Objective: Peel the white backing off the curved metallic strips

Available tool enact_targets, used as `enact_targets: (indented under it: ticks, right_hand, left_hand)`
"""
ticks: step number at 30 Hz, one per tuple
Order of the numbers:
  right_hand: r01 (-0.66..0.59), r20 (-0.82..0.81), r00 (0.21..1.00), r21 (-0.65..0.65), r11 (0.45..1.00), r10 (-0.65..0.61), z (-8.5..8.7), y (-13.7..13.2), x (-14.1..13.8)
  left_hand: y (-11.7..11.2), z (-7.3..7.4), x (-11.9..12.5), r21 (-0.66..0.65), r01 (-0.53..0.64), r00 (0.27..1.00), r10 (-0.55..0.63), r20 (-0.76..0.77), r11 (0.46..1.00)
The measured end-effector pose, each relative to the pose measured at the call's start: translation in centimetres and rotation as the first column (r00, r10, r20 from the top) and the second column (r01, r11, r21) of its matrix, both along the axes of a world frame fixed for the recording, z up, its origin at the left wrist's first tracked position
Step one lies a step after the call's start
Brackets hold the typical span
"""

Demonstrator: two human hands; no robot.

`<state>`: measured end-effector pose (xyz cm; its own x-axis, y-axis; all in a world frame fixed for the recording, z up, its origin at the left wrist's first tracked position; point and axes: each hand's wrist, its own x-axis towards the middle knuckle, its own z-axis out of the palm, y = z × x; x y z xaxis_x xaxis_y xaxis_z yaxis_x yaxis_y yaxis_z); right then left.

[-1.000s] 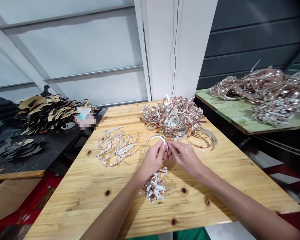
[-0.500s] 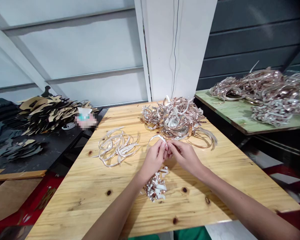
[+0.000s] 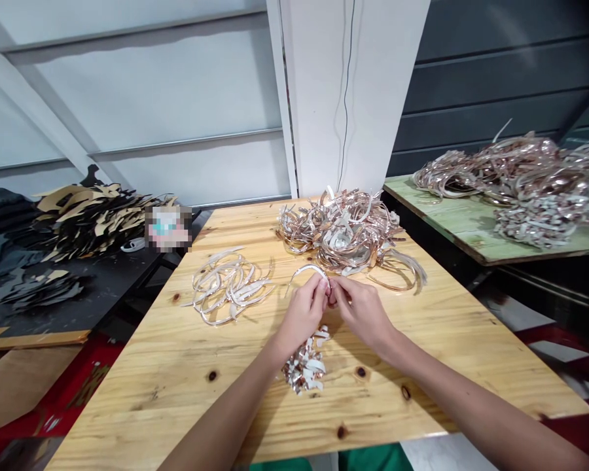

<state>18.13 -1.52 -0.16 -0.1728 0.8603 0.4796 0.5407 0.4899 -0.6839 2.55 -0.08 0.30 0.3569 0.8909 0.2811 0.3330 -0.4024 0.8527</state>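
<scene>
A narrow curved strip point(image 3: 308, 267), pale with a shiny edge, arches up from between my hands over the wooden table. My left hand point(image 3: 308, 303) pinches it between thumb and fingers. Fingertips almost touching the left ones, my right hand point(image 3: 358, 304) is closed at the strip's near end; what exactly sits in its pinch is too small to make out. Below the hands lies a small heap of short white and rose-gold scraps point(image 3: 305, 367), partly covered by my left wrist. To the left is a loose pile of curved strips point(image 3: 228, 288).
A big tangle of rose-gold strips point(image 3: 346, 229) stands at the back of the wooden table point(image 3: 177, 392). On the right, a green table point(image 3: 451, 222) bears more strips point(image 3: 525, 167). The dark table point(image 3: 122, 288) at left carries stacked black and tan cut pieces point(image 3: 93, 216).
My right hand has shifted slightly and its fingers are drawn in more. The strip's arch shows a little more to the left. The piles look the same.
</scene>
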Motion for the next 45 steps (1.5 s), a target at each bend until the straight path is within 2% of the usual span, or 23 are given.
enact_targets:
  ticks: [7,14,18,23,29,36,39,41,45]
  right_hand:
    - [-0.059,-0.127,0.991,-0.088,0.994,0.048,0.4,0.2,0.3]
    - [-0.119,-0.039,0.992,-0.065,0.991,0.116,0.9,0.7,1.0]
    - [-0.044,0.058,0.997,-0.034,0.998,0.046,0.6,0.5,0.8]
    - [0.051,0.086,0.995,0.019,0.999,-0.052,-0.1,0.0,-0.2]
    - [0.181,0.263,0.944,0.094,0.979,-0.2,-1.2,0.0,-0.9]
    - [0.209,0.363,0.904,0.088,0.974,-0.227,-1.6,0.0,-1.3]
    - [0.224,0.319,0.921,0.037,0.974,-0.224,-1.4,0.2,-1.1]
    - [0.206,0.235,0.953,-0.027,0.978,-0.194,-1.1,0.3,-0.9]
    - [0.045,0.009,0.999,-0.091,0.995,-0.044,-0.4,0.5,-0.3]
  left_hand:
    - [0.1,0.0,0.1,-0.004,0.011,1.0,-0.011,0.017,1.0]
    - [0.4,0.1,-0.5,-0.028,0.064,0.998,-0.064,-0.005,0.998]
    - [0.3,-0.1,-0.4,-0.033,0.053,0.998,-0.054,-0.021,0.998]
    - [0.1,-0.3,0.0,-0.009,0.014,0.998,-0.014,-0.064,1.0]
    - [0.0,-0.1,0.4,0.04,-0.027,0.991,0.032,-0.129,0.999]
    - [0.1,-0.2,0.5,0.054,-0.037,0.989,0.044,-0.144,0.998]
    - [0.1,-0.2,0.6,0.065,-0.044,0.988,0.053,-0.144,0.997]
    - [0.1,-0.1,0.5,0.06,-0.037,0.989,0.046,-0.138,0.997]
    - [0.2,-0.2,0.2,0.039,-0.032,0.996,0.035,-0.083,0.999]
